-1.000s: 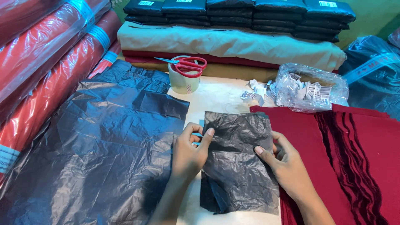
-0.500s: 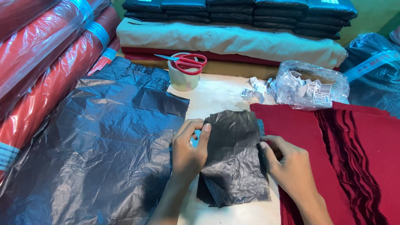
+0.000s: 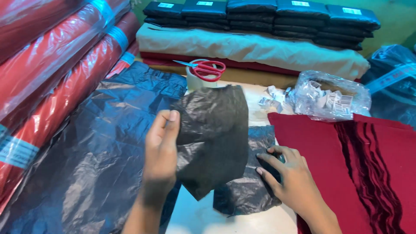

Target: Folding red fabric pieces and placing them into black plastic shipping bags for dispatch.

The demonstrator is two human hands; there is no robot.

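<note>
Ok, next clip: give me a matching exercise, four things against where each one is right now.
Things:
1. scissors
2. lifted black plastic sheet
3. clear bag of labels
4. flat black plastic sheet

Places:
A. pinched in the left hand, raised off the table
B. lying under the right hand
C. resting on top of the tape roll
D. behind the red cloth, at the right

Pairs: 1-C, 2-A, 3-D, 4-B
</note>
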